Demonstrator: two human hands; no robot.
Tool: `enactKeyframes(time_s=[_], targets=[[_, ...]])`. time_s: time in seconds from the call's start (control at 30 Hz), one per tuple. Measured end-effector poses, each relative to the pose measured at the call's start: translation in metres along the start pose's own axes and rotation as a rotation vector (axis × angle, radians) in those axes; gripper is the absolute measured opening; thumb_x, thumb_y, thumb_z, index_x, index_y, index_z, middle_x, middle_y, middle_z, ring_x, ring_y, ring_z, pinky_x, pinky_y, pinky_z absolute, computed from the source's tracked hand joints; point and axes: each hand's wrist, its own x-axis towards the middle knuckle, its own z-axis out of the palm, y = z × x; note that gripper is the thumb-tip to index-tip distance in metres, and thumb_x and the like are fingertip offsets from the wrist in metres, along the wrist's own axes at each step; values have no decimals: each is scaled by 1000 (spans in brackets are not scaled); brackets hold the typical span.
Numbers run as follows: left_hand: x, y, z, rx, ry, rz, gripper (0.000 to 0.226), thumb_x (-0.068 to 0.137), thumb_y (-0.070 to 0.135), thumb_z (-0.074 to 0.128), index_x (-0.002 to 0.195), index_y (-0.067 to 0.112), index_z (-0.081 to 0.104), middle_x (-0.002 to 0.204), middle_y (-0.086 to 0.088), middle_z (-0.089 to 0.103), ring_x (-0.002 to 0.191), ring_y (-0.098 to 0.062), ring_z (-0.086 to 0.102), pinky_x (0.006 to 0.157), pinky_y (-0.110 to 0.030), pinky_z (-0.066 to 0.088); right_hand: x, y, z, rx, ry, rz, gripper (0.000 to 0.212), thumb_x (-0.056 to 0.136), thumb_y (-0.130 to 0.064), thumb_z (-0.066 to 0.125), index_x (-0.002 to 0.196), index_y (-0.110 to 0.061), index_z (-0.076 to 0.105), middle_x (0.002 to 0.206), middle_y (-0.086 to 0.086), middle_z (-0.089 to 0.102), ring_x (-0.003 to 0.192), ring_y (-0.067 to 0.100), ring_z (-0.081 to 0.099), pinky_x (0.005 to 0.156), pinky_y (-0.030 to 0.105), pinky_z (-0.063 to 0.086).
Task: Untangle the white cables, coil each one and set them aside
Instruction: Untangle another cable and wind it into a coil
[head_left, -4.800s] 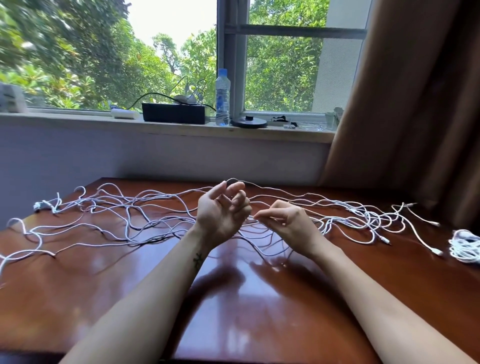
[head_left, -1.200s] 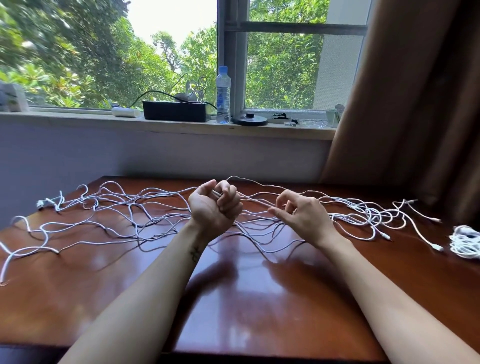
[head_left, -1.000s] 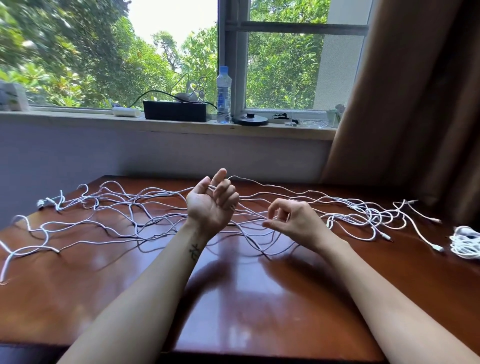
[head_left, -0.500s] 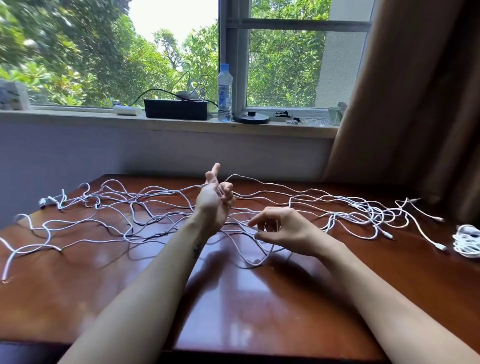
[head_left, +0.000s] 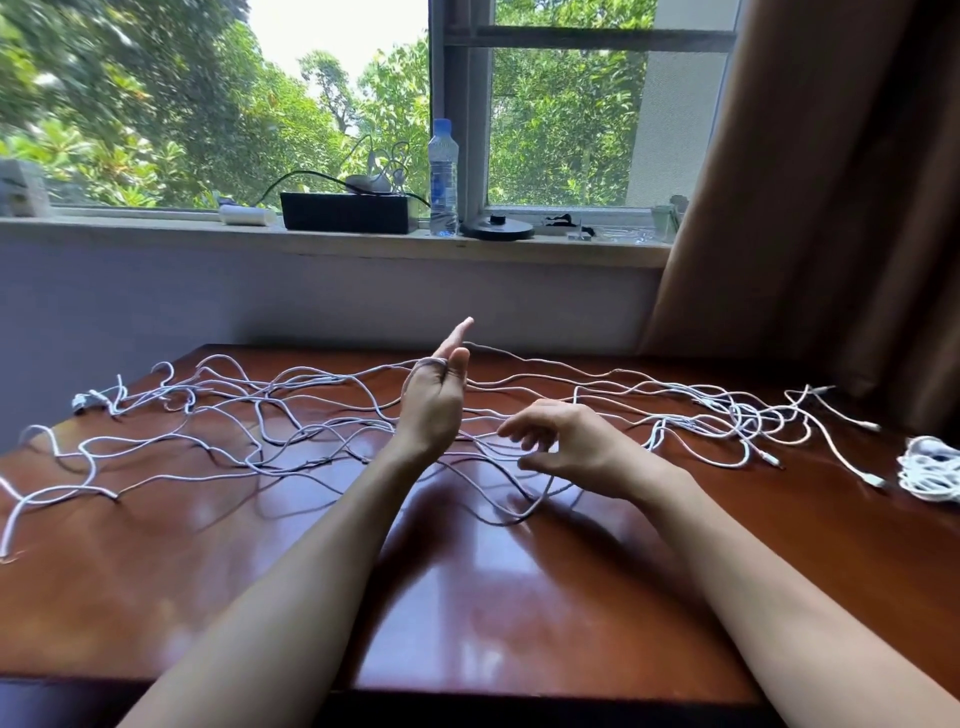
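Long white cables lie tangled across the far half of the dark wooden table. My left hand is raised edge-on over the middle of the tangle, one finger pointing up. A loop of white cable runs round its fingers, and the thumb presses against it. My right hand hovers palm down just right of it, fingers spread and loosely bent above several strands, holding none. A small coiled white cable rests at the table's right edge.
Behind the table a windowsill carries a water bottle, a black box and a round black base. A brown curtain hangs at the right. Loose plug ends lie near the coil.
My left hand turned from a closed fist to an upright, edge-on pose with the loop round its fingers. My right hand dropped lower and opened its pinch, fingers now spread.
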Motion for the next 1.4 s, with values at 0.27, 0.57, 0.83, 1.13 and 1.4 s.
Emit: enactKeyframes(time_s=[0.27, 0.57, 0.83, 1.13, 1.4], targets=[[-1, -4, -5, 220, 71, 32, 43, 102, 49, 37, 144, 47, 47, 54, 8, 41, 51, -5, 40, 60, -34, 37, 1, 5, -3, -49, 82, 51, 50, 91, 21, 42, 126, -5, 67, 122, 2, 69, 113, -6, 56, 96, 1, 38], [-3, -5, -8, 337, 12, 19, 39, 106, 34, 42, 145, 37, 51, 67, -1, 62, 67, -13, 60, 70, -32, 42, 2, 3, -8, 70, 285, 76, 30, 104, 1, 47, 129, -7, 60, 109, 13, 66, 79, 17, 75, 58, 37, 63], [-6, -4, -9, 519, -128, -6, 44, 105, 46, 32, 147, 42, 47, 122, -7, 70, 116, -31, 62, 94, -36, 46, 3, -1, -13, -11, 491, 78, 6, 100, -17, 61, 96, -14, 64, 66, 0, 68, 46, 17, 57, 49, 27, 47], [-13, 8, -10, 605, -391, -126, 72, 84, 78, 47, 117, 18, 67, 117, 5, 72, 109, -20, 65, 83, -31, 44, 1, 0, -19, -19, 602, 3, 17, 91, -44, 70, 91, -27, 74, 55, -2, 59, 50, 13, 55, 58, 29, 46], [-11, -5, -8, 607, -268, -106, 67, 92, 69, 26, 76, 23, 72, 83, 3, 65, 92, -24, 63, 84, -37, 48, 2, -1, -17, -46, 581, -98, 20, 90, -35, 74, 103, -19, 76, 57, -10, 54, 52, 4, 46, 60, 18, 40]])
